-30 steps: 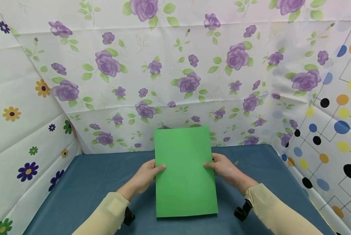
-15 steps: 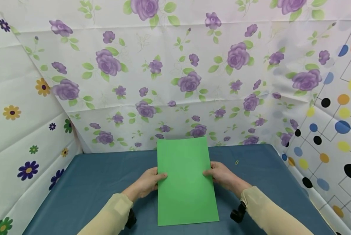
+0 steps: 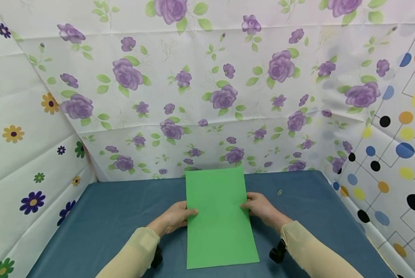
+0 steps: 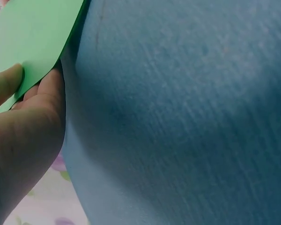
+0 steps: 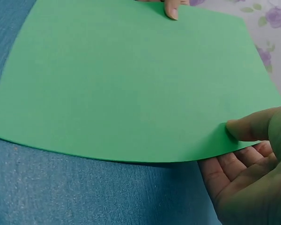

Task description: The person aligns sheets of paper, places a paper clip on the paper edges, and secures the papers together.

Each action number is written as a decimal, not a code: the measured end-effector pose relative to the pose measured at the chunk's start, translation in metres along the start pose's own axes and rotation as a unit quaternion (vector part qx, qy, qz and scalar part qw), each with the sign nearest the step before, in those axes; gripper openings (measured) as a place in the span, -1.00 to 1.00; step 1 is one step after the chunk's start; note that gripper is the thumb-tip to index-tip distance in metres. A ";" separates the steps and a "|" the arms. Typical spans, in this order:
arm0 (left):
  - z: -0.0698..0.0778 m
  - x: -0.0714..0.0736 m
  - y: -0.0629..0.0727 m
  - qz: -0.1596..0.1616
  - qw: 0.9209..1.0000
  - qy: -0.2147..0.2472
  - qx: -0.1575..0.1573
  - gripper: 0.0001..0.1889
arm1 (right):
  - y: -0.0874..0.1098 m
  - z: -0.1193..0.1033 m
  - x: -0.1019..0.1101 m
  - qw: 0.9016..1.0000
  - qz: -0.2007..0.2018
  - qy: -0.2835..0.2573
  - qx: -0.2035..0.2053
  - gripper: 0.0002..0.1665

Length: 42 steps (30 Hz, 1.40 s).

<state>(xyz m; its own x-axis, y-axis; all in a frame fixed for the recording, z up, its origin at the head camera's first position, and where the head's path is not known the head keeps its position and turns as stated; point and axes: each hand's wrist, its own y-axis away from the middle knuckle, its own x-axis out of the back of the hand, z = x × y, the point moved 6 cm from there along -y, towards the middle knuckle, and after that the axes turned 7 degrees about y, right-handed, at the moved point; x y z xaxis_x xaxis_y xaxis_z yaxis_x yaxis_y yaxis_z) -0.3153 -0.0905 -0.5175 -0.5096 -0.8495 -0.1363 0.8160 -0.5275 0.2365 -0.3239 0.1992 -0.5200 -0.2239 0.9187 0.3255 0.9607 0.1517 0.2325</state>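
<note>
1. My left hand and right hand pinch the green sheet by its opposite long edges, thumbs on top, fingers underneath; it spans between them.
2. Compared with a second ago, sheet and hands sit lower in the head view.
3. Blue tabletop stretches out on either side.
4. A small yellow clip lies beyond my right hand.
5. The sheet's far edge overlaps the flowered backdrop.
</note>
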 end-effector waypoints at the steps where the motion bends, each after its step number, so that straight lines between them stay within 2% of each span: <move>1: -0.001 0.000 -0.001 0.000 1.000 -0.001 0.001 -0.60 | 0.000 0.000 0.001 1.000 0.003 0.000 0.000 -0.51; 5: -0.004 0.001 -0.002 -0.001 1.000 -0.006 0.004 -0.60 | 0.000 0.001 0.003 1.000 0.010 0.009 0.003 -0.60; 13: -0.006 0.006 -0.004 0.008 1.000 -0.014 0.015 -0.59 | -0.002 0.005 0.001 1.000 0.008 0.023 0.008 -0.64; 22: -0.003 0.015 -0.008 0.034 0.999 0.001 -0.004 -0.59 | -0.003 0.006 -0.002 0.999 0.004 0.029 0.017 -0.62; 34: -0.004 0.016 -0.009 0.046 0.999 -0.004 -0.007 -0.58 | -0.007 0.013 -0.003 0.999 0.017 0.046 0.008 -0.70; 42: -0.006 0.017 -0.010 0.044 0.999 -0.004 -0.007 -0.59 | -0.007 0.011 0.000 0.999 0.020 0.047 -0.001 -0.72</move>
<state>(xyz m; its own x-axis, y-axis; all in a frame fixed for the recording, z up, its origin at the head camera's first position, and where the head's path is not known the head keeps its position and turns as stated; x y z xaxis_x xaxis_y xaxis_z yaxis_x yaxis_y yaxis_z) -0.3301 -0.0997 -0.5273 -0.4378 -0.8925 -0.1081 0.8616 -0.4509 0.2331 -0.3284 0.2024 -0.5315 -0.2005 0.8860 0.4182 0.9688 0.1156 0.2194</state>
